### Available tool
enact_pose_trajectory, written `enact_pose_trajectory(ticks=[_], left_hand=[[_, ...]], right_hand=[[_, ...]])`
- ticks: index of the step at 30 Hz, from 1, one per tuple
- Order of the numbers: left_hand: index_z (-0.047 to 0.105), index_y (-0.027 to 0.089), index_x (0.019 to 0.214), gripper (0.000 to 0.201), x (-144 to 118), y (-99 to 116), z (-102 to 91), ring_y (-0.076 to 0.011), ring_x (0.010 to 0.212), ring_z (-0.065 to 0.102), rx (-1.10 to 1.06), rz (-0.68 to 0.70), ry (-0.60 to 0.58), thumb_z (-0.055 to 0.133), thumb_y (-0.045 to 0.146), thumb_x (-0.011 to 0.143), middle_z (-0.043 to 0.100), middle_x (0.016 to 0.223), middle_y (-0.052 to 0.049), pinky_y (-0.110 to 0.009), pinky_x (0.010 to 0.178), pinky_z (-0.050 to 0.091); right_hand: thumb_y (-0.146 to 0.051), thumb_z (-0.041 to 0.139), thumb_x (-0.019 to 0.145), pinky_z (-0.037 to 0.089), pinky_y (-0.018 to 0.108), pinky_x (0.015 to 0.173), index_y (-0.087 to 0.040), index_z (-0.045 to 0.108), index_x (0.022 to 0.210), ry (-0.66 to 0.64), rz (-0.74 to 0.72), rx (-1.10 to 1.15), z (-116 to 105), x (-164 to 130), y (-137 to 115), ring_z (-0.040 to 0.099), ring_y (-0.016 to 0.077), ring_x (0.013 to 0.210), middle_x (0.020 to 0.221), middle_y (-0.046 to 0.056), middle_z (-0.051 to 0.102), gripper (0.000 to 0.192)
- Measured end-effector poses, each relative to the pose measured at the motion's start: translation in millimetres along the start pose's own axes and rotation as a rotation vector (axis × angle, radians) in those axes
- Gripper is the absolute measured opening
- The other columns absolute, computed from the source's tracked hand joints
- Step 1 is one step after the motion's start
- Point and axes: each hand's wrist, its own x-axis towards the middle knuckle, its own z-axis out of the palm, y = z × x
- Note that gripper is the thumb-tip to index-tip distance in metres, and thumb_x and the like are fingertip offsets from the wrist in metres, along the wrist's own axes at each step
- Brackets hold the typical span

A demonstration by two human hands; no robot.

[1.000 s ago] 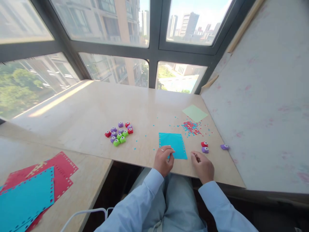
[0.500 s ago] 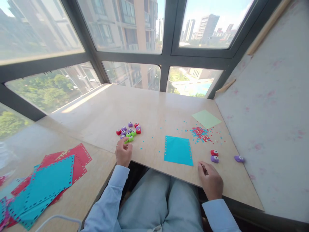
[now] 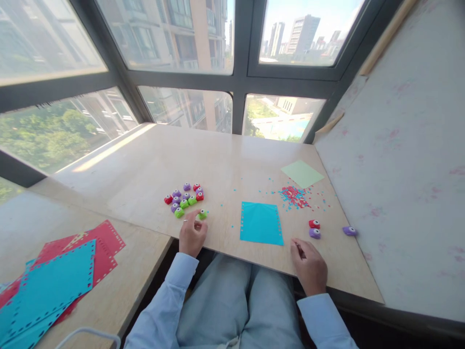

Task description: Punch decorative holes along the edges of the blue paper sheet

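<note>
The left hand [image 3: 192,236] rests at the near edge of the table [image 3: 145,165], its fingers curled loosely with the fingertips at a small green punch [image 3: 202,214]; whether they grip it or only touch it cannot be told. That green punch sits just apart from a cluster of red, purple and green punches [image 3: 183,198] lying slightly beyond and to the left of the hand. The right hand [image 3: 309,264] lies on the table edge, well apart from the left, fingers folded in and holding nothing visible. Between the two hands lies a blue paper sheet [image 3: 260,223] with punched holes along its sides. Just beyond the right hand sit a red punch [image 3: 314,224] and a purple punch [image 3: 314,233], touching or nearly so, with another purple punch [image 3: 349,230] farther right. Beyond them lies scattered red and blue confetti [image 3: 295,196] and, farther off, a pale green sheet [image 3: 302,173]. Far left of the left hand lies a stack of red and blue sheets [image 3: 58,281].
</note>
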Motion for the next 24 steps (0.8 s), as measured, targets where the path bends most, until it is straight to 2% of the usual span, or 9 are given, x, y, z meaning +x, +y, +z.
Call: enact_pose_trajectory(ticks=[5,9,11,15,20,24], left_hand=[[0.061,0.019,0.104,0.028,-2.9,10.4,5.4,-0.0129,0.06,0.062,-0.06,0.002,-0.065,0.059,0.026,0.077,0.067,0.107,-0.007,-0.032,0.066,0.056],[0.06,0.019,0.109,0.03,-9.5,22.4,9.5,-0.0131,0.065,0.063,-0.18,0.069,-0.223,0.06,0.027,0.079,0.067,0.097,-0.004,-0.029,0.064,0.055],[0.06,0.019,0.11,0.031,-12.9,27.9,12.3,-0.0129,0.066,0.062,-0.204,0.109,-0.274,0.061,0.027,0.08,0.066,0.098,-0.005,-0.029,0.066,0.055],[0.064,0.02,0.108,0.029,-15.4,33.9,18.7,-0.0126,0.066,0.059,-0.17,0.132,-0.275,0.063,0.026,0.079,0.065,0.108,-0.007,-0.031,0.068,0.054],[0.068,0.021,0.101,0.019,-15.7,35.2,25.6,-0.0157,0.07,0.06,-0.216,0.171,-0.327,0.062,0.028,0.084,0.069,0.088,-0.003,-0.03,0.067,0.052],[0.068,0.021,0.103,0.021,-15.6,33.9,28.6,-0.0186,0.082,0.063,-0.261,0.21,-0.334,0.063,0.032,0.085,0.069,0.097,-0.006,-0.031,0.069,0.053]], right_hand=[[-0.041,0.044,0.094,0.046,0.031,0.069,-0.017,0.073,0.088,-0.012,-0.003,-0.007,-1.2,0.3,-1.6,0.063,0.0209,0.069,0.081,0.01,0.072,0.039],[-0.038,0.045,0.094,0.045,0.03,0.068,-0.017,0.073,0.088,-0.022,0.006,-0.006,-1.4,0.4,-2.1,0.063,0.0204,0.069,0.081,0.009,0.072,0.036],[-0.038,0.045,0.093,0.046,0.031,0.07,-0.017,0.073,0.089,-0.027,0.021,0.002,-1.7,0.6,-2.7,0.063,0.0206,0.071,0.083,0.009,0.072,0.036],[-0.039,0.044,0.093,0.046,0.032,0.073,-0.017,0.073,0.09,-0.056,0.066,0.025,-3.2,1.5,-4.7,0.064,0.0218,0.075,0.086,0.01,0.073,0.036],[-0.046,0.046,0.09,0.046,0.032,0.072,-0.018,0.073,0.096,-0.152,0.237,0.06,-7.8,8.8,-12.3,0.064,0.022,0.077,0.092,0.01,0.074,0.039],[-0.05,0.048,0.089,0.042,0.032,0.067,-0.021,0.07,0.113,-0.324,0.405,-0.051,-14.1,24.8,-25.3,0.065,0.0238,0.079,0.086,0.006,0.073,0.043]])
